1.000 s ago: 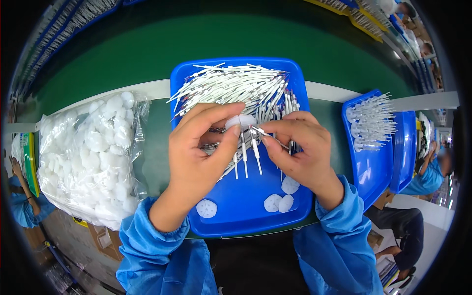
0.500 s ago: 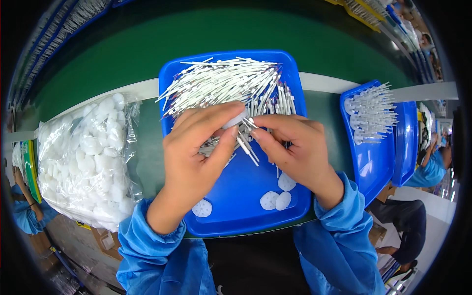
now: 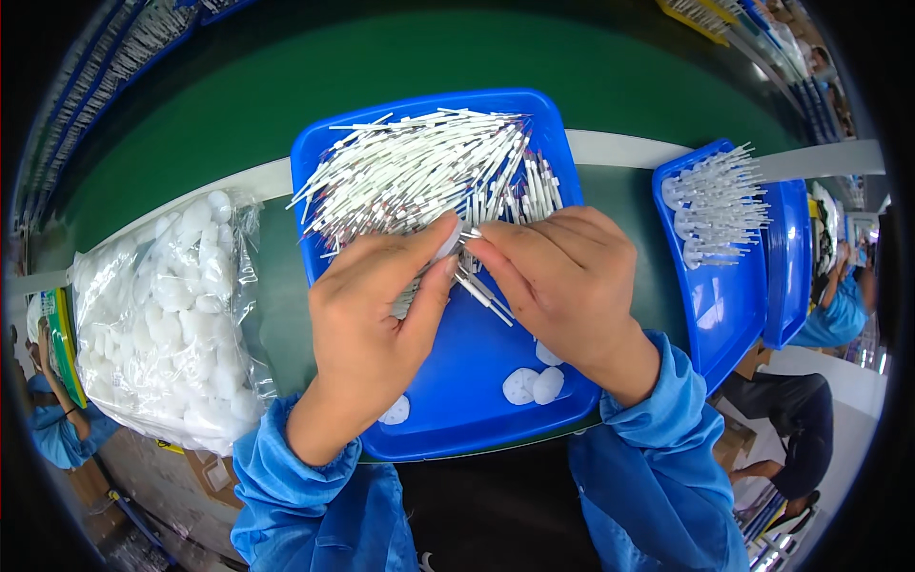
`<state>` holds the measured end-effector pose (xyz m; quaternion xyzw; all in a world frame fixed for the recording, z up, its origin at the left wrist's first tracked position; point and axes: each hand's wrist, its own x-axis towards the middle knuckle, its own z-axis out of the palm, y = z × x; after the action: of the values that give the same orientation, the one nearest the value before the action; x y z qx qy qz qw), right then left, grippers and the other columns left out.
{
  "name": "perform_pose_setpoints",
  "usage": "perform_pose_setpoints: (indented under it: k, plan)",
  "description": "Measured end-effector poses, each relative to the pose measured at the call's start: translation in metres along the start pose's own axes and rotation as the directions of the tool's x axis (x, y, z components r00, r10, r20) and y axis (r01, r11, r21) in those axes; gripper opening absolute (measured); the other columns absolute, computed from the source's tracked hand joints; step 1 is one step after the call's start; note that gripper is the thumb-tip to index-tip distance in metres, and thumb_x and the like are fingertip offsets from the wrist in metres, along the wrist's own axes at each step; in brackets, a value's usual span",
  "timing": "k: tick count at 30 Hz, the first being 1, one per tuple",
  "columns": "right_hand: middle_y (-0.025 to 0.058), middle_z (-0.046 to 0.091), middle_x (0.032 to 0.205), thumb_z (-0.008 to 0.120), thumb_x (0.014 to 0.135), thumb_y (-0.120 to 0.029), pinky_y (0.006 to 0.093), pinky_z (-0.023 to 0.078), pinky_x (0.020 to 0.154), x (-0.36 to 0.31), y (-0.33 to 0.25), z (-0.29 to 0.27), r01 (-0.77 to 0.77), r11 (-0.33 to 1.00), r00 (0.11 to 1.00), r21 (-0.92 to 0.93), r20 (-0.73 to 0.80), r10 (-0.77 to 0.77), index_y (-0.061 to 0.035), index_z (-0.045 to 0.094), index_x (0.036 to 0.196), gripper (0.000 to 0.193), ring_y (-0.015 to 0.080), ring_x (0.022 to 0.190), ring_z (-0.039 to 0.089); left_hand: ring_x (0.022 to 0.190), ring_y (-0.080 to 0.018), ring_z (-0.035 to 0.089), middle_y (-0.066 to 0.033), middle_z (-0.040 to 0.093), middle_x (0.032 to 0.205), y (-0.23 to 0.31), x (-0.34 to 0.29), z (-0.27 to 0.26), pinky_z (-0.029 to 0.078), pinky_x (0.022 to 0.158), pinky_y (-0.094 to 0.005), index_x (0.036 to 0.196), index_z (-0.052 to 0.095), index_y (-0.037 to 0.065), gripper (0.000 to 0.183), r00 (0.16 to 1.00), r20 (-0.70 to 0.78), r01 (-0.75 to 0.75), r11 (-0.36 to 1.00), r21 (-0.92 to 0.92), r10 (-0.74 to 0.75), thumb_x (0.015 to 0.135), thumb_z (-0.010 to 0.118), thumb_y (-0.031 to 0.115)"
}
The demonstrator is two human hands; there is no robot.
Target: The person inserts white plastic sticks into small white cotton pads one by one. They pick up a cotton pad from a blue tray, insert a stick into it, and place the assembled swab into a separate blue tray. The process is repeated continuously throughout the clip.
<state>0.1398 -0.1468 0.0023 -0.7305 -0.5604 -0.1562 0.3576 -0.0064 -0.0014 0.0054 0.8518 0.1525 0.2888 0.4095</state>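
My left hand (image 3: 367, 300) pinches a small white plastic disc (image 3: 446, 247) on edge between thumb and fingers. Several thin white sticks (image 3: 486, 299) project from the disc toward the lower right. At the disc's right side, the thumb and forefinger of my right hand (image 3: 572, 286) are closed on the end of a thin white stick (image 3: 469, 234); its other end is hard to make out. Both hands are over a blue tray (image 3: 467, 400). Behind them lies a heap of white sticks (image 3: 410, 167), some with dark tips. Loose perforated discs (image 3: 519, 386) rest in the tray's near part.
A clear plastic bag (image 3: 172, 324) full of white discs lies to the left. On the right, a blue tray (image 3: 715, 310) holds discs with sticks standing in them (image 3: 715, 205). The green work surface (image 3: 400, 57) stretches behind. Other people in blue sleeves (image 3: 829, 315) are at the sides.
My right hand has shifted slightly left, bringing its pinched fingertips closer to the disc. The view has moved a little, so the trays sit slightly further left and up.
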Motion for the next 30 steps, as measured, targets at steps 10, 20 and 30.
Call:
perform_pose_setpoints:
  k: [10,20,30]
  plan:
    - [0.0053,0.077,0.079,0.089,0.087,-0.013,0.0364,0.056,0.065,0.001,0.004,-0.001,-0.074,0.987,0.996,0.140,0.053,0.067,-0.0073,0.080,0.099,0.016,0.0250,0.067,0.074,0.091,-0.0282,0.077,-0.0156,0.081,0.105,-0.004,-0.003,0.000,0.060,0.082,-0.0379,0.130,0.081,0.004,0.040,0.995,0.021,0.096,0.982,-0.160,-0.093,0.091,0.088,0.006]
    - [0.0072,0.081,0.100,0.086,0.089,-0.003,0.0322,0.060,0.089,0.002,0.011,-0.013,-0.460,0.609,0.888,0.646,0.310,0.341,-0.0033,0.079,0.120,0.032,0.0161,0.098,0.078,0.113,-0.0268,0.071,-0.0141,0.072,0.129,-0.009,0.007,-0.009,0.057,0.098,-0.0374,0.131,0.078,0.003,0.056,0.983,0.062,-0.172,0.984,-0.036,0.174,0.078,0.095,0.003]
    - [0.0049,0.080,0.099,0.087,0.091,-0.004,0.0296,0.060,0.089,-0.005,0.003,-0.006,-0.479,0.546,0.874,0.688,0.316,0.368,-0.0010,0.076,0.118,0.030,0.0121,0.093,0.077,0.115,-0.0322,0.071,-0.0135,0.078,0.127,-0.007,0.005,-0.004,0.056,0.099,-0.0416,0.127,0.080,0.004,0.053,0.963,0.009,-0.271,0.963,0.002,0.271,0.075,0.092,0.002]
